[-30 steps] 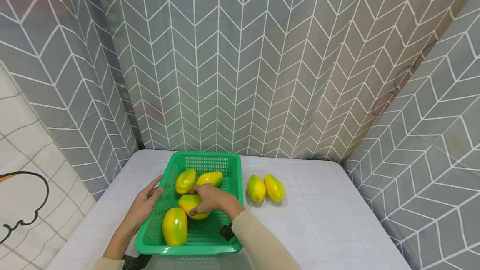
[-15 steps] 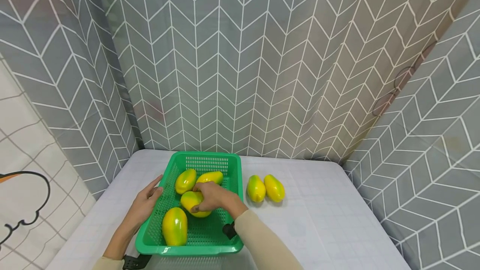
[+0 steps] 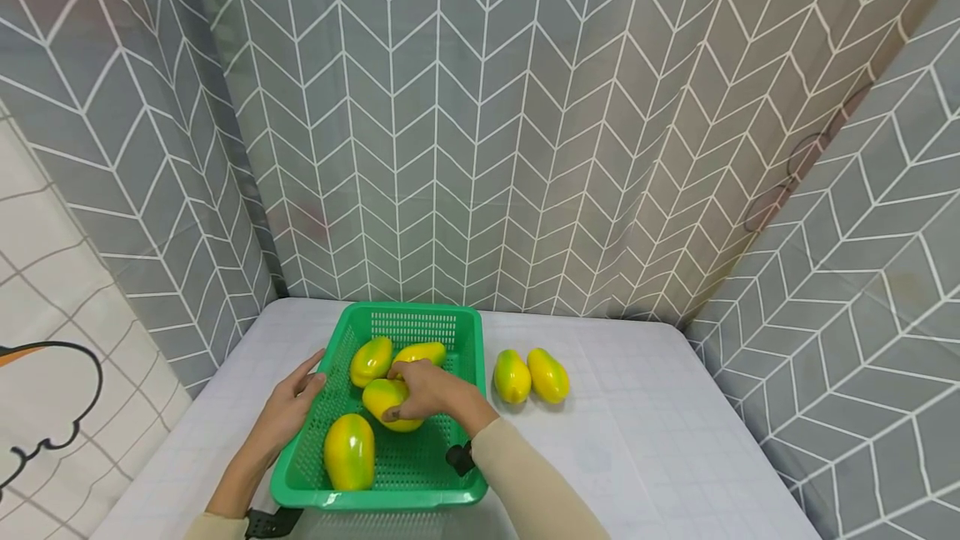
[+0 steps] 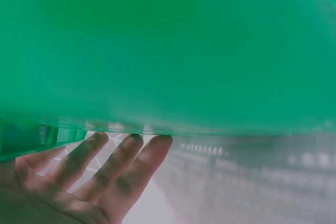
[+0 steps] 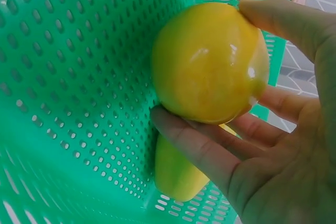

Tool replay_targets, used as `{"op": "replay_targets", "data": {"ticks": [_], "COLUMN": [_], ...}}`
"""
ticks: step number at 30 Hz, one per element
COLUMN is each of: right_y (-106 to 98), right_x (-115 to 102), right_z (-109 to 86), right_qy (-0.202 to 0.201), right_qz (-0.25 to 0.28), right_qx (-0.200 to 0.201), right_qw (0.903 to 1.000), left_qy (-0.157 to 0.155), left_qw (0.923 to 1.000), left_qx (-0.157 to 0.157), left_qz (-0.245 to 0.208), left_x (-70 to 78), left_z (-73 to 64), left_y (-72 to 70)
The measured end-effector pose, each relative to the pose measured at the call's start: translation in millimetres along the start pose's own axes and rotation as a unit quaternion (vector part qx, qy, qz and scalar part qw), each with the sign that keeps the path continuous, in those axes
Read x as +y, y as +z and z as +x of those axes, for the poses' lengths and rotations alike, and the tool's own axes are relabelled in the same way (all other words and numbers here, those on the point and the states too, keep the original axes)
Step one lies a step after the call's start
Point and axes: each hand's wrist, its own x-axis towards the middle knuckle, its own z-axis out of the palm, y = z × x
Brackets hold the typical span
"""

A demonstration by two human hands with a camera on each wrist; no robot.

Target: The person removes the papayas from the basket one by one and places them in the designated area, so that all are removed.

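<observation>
Mango [image 3: 382,396], glossy yellow-green: inside green perforated basket [image 3: 390,500], fingers of right hand [image 3: 431,394] curled round it. Left hand [image 3: 288,408]: fingers extended, at basket's left rim. Other mangoes [image 3: 349,452]: three in basket; two on bench [image 3: 637,440], basket's right. Probable hazard: slick skin slipping from a loose grip, or close-set neighbours being knocked.
</observation>
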Motion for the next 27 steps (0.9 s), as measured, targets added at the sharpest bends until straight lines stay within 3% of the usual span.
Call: {"op": "replay_targets", "data": {"ticks": [17,27], "right_y": [-4,-23], "right_x": [0,1], "right_z": [0.0,-3.8], "right_qy": [0.007,0.002], "right_qz": [0.016,0.022], "right_qx": [0.009,0.04], "right_qw": [0.9998,0.9989], "left_qy": [0.008,0.008], "left_qw": [1.0,1.0], "left_qx": [0.0,-0.002], "left_qz": [-0.004,-0.002], "left_x": [-0.4,-0.4], "left_z": [0.9,0.8], "left_y": [0.2,0.1]}}
